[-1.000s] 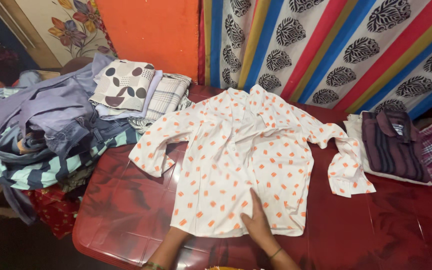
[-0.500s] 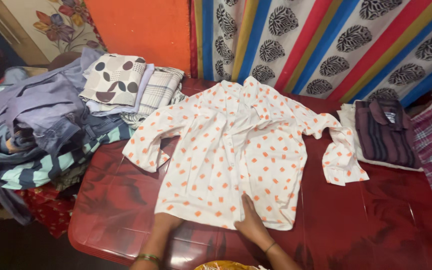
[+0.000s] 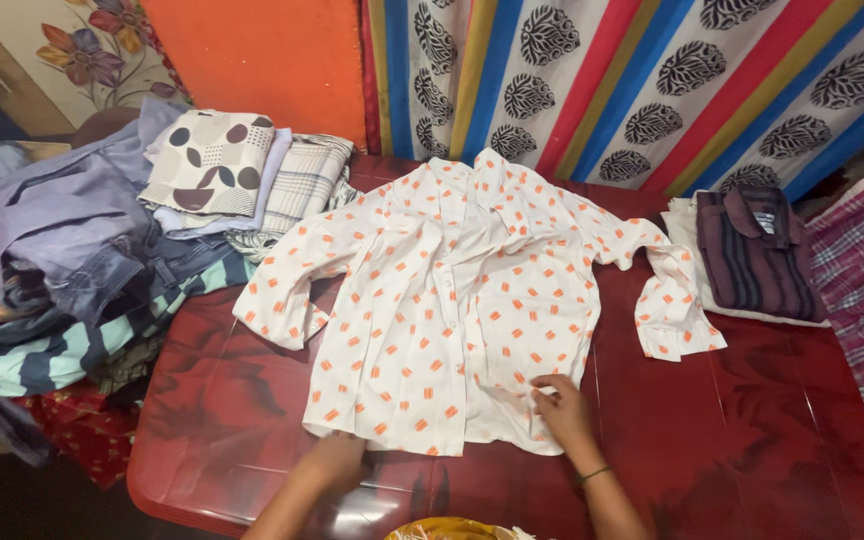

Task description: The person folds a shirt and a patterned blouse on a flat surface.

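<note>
Nearest edge, left hand (image 3: 334, 462): at the shirt's lower left hem corner, fingers tucked under the cloth and hidden, so I cannot tell whether the grip is closed; a second ago this hand was in much the same spot.
Nearest edge, right hand (image 3: 562, 408): on the lower right hem of the shirt, fingers curled and seemingly pinching the cloth; a second ago it lay flat and open near the middle of the hem, and it has since moved to the right.
Shirt (image 3: 457, 310): white with orange marks, spread front-up on the table, collar at the far side, hem at the near side; both sleeves lie out to the sides, the right one bent down past the body. It lies much as before.
Table (image 3: 752, 430): glossy dark red, carrying the shirt across its middle.
Left pile (image 3: 72, 260): loose heap of blue-grey and striped clothes hanging over the table's left end.
Folded stack (image 3: 242, 175): patterned and checked cloths, near the shirt's left sleeve.
Right side: dark striped shirt (image 3: 757, 255) folded on a white cloth, just beside the right sleeve's cuff.
Far back: striped curtain (image 3: 652, 80) with leaf prints behind the table.
</note>
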